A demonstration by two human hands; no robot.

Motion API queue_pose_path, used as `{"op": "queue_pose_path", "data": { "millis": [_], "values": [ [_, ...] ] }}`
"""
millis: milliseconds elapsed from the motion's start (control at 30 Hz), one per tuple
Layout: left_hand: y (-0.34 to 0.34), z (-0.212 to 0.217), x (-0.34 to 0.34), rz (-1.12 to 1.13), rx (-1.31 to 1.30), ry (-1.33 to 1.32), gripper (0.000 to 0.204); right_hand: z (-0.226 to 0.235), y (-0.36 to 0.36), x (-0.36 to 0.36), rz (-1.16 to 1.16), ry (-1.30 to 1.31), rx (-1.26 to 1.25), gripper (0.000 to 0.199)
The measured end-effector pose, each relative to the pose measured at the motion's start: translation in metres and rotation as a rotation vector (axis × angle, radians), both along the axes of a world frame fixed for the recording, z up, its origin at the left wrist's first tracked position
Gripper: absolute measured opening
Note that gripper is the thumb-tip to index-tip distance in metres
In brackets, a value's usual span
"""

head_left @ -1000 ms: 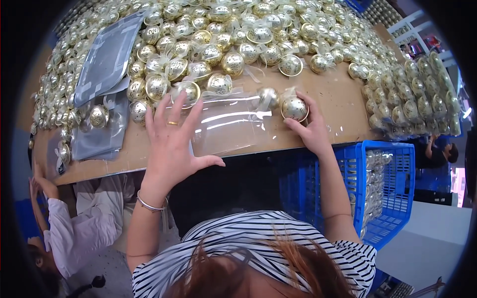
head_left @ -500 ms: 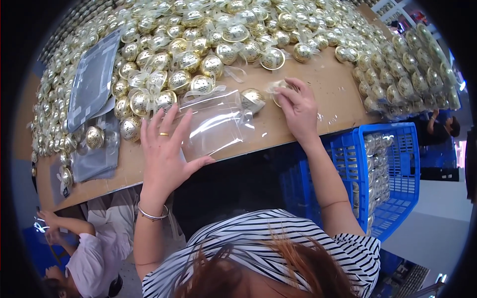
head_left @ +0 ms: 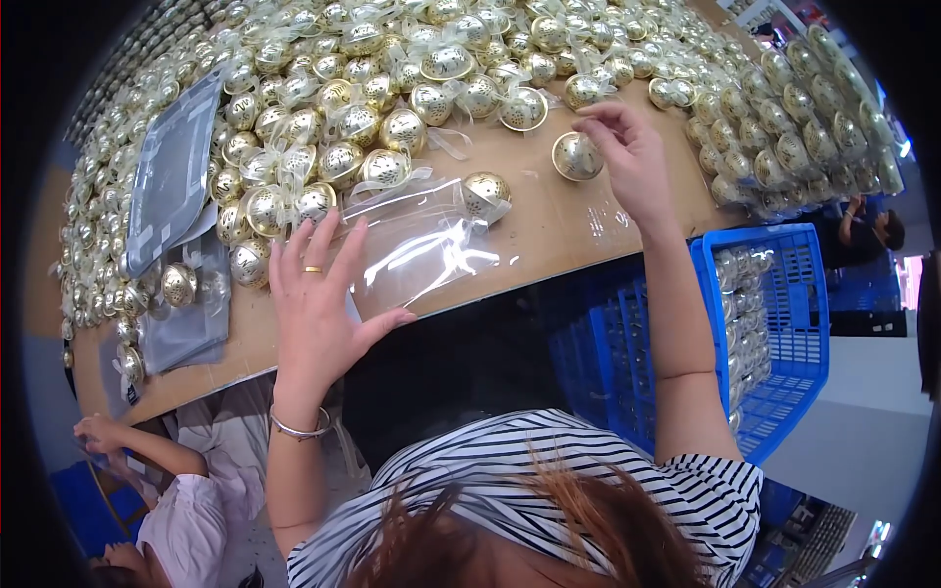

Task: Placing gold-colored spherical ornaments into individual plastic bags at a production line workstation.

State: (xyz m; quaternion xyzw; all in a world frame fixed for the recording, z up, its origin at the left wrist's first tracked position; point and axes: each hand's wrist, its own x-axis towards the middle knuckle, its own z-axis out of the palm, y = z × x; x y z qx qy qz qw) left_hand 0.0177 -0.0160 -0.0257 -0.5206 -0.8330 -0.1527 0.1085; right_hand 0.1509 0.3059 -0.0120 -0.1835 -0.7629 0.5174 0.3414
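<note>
My left hand (head_left: 319,304) is spread wide, its fingertips at the left edge of a clear plastic bag (head_left: 417,250) lying flat on the table. At the bag's upper right corner sits a gold openwork ball ornament (head_left: 485,194); I cannot tell whether it is partly inside. Farther right, my right hand (head_left: 635,162) pinches thumb and fingers together at the top of another gold ball ornament (head_left: 576,157). It appears held from above, but the exact grip is too small to make out.
A large heap of gold ball ornaments (head_left: 363,122) with pale ribbons covers the table's far side. Clear sheets (head_left: 174,167) lie at left. Packed ornaments (head_left: 794,132) stand at right, above a blue crate (head_left: 818,343). Another person (head_left: 186,500) sits at lower left.
My right hand has moved right and away from me, and the ball ornament under its fingers has shifted with it. My left hand stays spread at the bag's edge.
</note>
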Motion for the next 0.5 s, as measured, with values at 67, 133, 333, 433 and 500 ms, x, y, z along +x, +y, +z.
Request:
{"op": "queue_pose_path", "data": {
  "millis": [67, 133, 333, 433, 500],
  "values": [
    [-0.001, 0.000, 0.000, 0.008, 0.000, 0.001, 0.090, -0.017, 0.002, 0.000, -0.057, -0.131, 0.070, 0.019],
    [0.000, 0.001, 0.000, 0.001, 0.001, 0.003, 0.087, -0.032, 0.008, 0.005, -0.113, -0.134, 0.188, 0.019],
    [0.000, -0.001, -0.001, 0.005, -0.003, -0.015, 0.089, -0.028, 0.028, 0.021, 0.005, -0.270, -0.054, 0.025],
    [0.000, -0.001, -0.001, 0.018, -0.007, -0.014, 0.089, -0.020, 0.025, 0.020, 0.112, -0.398, -0.015, 0.029],
    [0.000, -0.001, 0.000, 0.019, -0.002, -0.014, 0.089, -0.023, 0.029, 0.018, 0.152, -0.455, 0.096, 0.031]
  ]
}}
